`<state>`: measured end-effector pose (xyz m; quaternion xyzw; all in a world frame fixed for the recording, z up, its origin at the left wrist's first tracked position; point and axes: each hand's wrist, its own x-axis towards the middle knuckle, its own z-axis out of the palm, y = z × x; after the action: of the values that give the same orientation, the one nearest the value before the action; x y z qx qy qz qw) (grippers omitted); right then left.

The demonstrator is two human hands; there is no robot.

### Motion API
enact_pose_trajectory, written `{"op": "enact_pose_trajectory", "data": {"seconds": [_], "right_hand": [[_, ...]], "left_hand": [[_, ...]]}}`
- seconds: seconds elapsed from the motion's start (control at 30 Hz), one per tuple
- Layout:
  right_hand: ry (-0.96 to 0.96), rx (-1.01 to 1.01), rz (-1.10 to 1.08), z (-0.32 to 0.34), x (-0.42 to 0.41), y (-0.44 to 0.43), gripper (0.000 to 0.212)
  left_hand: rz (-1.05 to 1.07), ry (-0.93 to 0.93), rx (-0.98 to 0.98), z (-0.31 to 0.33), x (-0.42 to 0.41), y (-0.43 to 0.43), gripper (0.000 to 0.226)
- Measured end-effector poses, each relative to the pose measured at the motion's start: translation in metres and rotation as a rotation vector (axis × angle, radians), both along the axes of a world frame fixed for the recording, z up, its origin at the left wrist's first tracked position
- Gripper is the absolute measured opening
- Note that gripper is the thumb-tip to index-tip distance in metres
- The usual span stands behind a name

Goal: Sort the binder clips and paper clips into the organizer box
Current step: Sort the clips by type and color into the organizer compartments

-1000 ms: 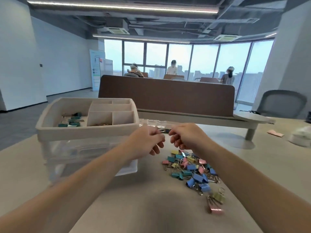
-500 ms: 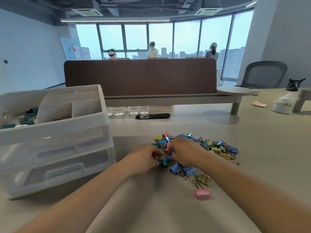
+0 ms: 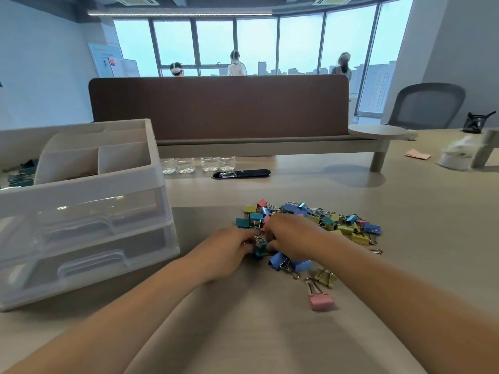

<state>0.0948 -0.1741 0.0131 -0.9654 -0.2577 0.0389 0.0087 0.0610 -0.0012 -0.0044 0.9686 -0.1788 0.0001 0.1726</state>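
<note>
Now your left hand point(image 3: 231, 251) pinches teal binder clip point(image 3: 260, 250) at pile's point(image 3: 328, 222) near edge; right hand point(image 3: 290, 236) curls alongside, grasp hidden, likely untangling; organizer box point(image 3: 81, 190) sits left, within reach.

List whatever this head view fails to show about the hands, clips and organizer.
Head view: fingertips of the left hand and right hand curl under the hands' backs, so any grip on the teal binder clip is unclear.
Organizer box: left end cut off by the frame edge.
Its drawers: contents blurred by translucent plastic.
</note>
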Motion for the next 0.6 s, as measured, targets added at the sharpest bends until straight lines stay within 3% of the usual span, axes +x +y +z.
{"op": "enact_pose_trajectory", "data": {"seconds": [0.27, 0.6], "right_hand": [[0.029, 0.125, -0.01, 0.003, -0.007, -0.004, 0.017], [0.112, 0.211, -0.033, 0.004, -0.013, -0.006, 0.008]], "left_hand": [[0.112, 0.046, -0.194, 0.005, -0.001, 0.006, 0.019], [0.042, -0.012, 0.028, 0.003, -0.003, -0.012, 0.039]]}}
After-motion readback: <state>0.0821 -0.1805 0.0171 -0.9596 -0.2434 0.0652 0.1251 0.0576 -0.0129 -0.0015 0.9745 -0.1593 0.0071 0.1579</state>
